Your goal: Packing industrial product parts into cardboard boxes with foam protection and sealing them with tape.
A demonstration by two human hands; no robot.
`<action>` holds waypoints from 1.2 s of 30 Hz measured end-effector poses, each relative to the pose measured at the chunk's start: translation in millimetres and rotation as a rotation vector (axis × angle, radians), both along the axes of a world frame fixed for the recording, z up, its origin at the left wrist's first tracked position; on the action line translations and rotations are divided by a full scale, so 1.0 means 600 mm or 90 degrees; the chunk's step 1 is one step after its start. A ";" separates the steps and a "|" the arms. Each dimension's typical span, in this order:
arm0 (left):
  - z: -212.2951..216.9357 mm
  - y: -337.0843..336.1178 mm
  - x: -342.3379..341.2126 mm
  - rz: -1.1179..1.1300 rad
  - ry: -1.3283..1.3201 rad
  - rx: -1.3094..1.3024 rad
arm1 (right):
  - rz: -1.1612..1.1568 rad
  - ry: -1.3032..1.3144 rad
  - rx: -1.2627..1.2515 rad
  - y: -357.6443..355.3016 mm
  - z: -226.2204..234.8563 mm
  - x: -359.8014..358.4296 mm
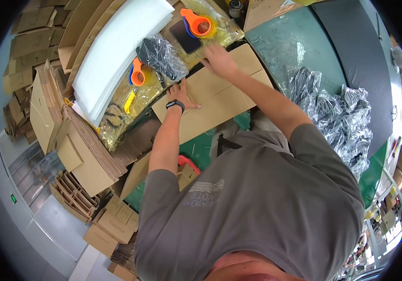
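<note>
A brown cardboard box (219,96) lies on the green table (294,42) in front of me, its closed flaps facing up. My left hand (183,93), with a black watch on the wrist, rests flat on the box's left part, fingers apart. My right hand (217,58) reaches to the box's far edge, blurred, with fingers spread on the cardboard. Neither hand holds anything. Just beyond the left hand lies a black item in a clear plastic bag (161,54).
Two orange tape dispensers (196,23) (137,72) sit beyond the box near a dark flat pad (185,35). A stack of white foam sheets (116,47) and piles of flattened cartons (55,107) stand at left. Crinkled plastic bags (337,117) heap at right.
</note>
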State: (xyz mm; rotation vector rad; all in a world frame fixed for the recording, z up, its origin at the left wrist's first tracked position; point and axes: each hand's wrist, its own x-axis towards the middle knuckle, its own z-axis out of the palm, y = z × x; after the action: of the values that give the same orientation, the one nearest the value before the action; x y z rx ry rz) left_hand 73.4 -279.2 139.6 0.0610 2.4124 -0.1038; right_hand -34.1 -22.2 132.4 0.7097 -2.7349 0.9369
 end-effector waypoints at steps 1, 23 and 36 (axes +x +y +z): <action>0.002 0.005 -0.011 0.011 0.002 0.002 | -0.027 0.046 -0.009 -0.017 0.025 -0.062; -0.021 -0.057 0.295 0.168 0.344 0.283 | 0.029 -0.564 0.016 -0.184 0.153 0.054; -0.046 -0.070 0.325 0.171 0.321 0.297 | 0.191 -0.616 0.530 -0.323 0.156 0.030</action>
State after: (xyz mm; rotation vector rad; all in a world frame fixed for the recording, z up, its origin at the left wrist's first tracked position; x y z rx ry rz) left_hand 268.2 -320.9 112.1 -0.0872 2.8681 0.6397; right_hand -15.8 -216.0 226.1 0.9813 -4.0297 0.0592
